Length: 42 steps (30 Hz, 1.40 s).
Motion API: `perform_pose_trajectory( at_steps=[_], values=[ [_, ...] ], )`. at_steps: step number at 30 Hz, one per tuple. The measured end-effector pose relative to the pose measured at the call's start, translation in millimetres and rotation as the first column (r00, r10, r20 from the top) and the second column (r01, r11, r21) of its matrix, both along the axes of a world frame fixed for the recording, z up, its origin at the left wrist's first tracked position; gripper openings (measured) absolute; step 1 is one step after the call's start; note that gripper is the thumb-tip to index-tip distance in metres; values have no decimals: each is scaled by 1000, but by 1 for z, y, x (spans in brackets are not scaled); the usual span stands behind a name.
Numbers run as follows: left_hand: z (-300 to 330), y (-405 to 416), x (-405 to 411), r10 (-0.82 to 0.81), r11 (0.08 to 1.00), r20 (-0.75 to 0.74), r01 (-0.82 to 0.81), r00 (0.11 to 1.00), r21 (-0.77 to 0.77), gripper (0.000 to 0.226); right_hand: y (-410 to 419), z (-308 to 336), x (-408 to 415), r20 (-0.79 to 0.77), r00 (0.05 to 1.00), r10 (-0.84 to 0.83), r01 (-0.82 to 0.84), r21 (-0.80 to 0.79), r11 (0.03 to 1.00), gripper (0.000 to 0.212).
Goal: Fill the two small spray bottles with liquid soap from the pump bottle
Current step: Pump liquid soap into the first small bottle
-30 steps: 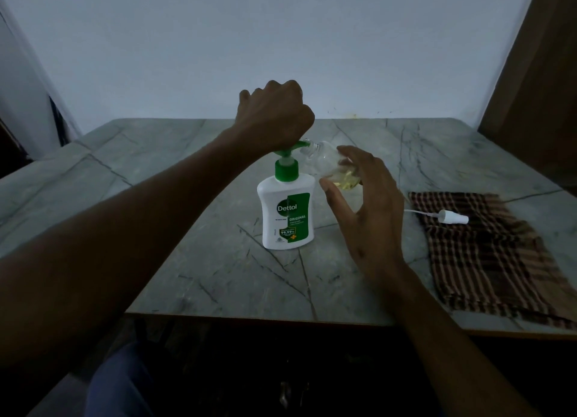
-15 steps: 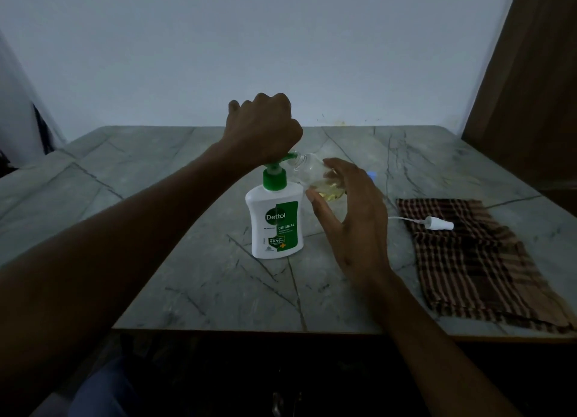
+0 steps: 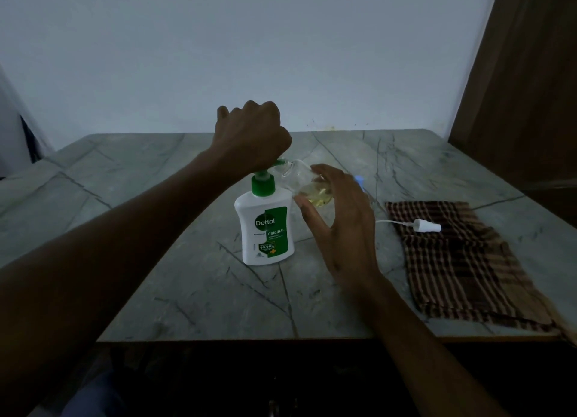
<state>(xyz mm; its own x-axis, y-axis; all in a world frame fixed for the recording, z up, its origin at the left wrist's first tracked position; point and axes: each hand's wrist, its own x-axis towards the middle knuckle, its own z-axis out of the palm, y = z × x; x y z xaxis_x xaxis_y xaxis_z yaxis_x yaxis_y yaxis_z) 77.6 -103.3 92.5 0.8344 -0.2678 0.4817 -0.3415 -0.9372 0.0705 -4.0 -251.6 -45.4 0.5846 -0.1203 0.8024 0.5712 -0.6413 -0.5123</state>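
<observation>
Left hand (image 3: 253,135) fisted on pump bottle (image 3: 265,226) head, right hand (image 3: 340,216) holding tilted spray bottle (image 3: 307,185)

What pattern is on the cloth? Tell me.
A dark brown and tan plaid check on the cloth, seen in the head view.

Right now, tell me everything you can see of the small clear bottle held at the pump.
The small clear bottle looks like transparent plastic, rounded, with no cap on. It is tilted, its open neck up against the green spout of the pump bottle, its base toward the right. A pool of pale yellow liquid sits in its lower part; most of it looks unfilled. The right hand holds it off the table, fingers over the top and thumb beneath, hiding its far end.
</observation>
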Motion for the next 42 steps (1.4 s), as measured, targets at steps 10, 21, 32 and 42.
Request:
perform_pose_trajectory(
  at_steps=[10,21,32,42],
  values=[
    [-1,5,8,-13,999,-29,11,1000,-44,18,2,0,1,-16,1000,8,-8,11,1000,45],
    [5,7,4,-6,1000,-5,6,1000,-14,15,2,0,1,-15,1000,11,-11,16,1000,45],
    [-2,7,7,7,1000,-31,-8,999,-9,21,1,0,2,-26,999,21,-21,2,1000,45],
    [4,5,4,5,999,-27,-6,1000,-52,16,1,1,2,-26,999,29,-29,15,999,44]
  ],
)
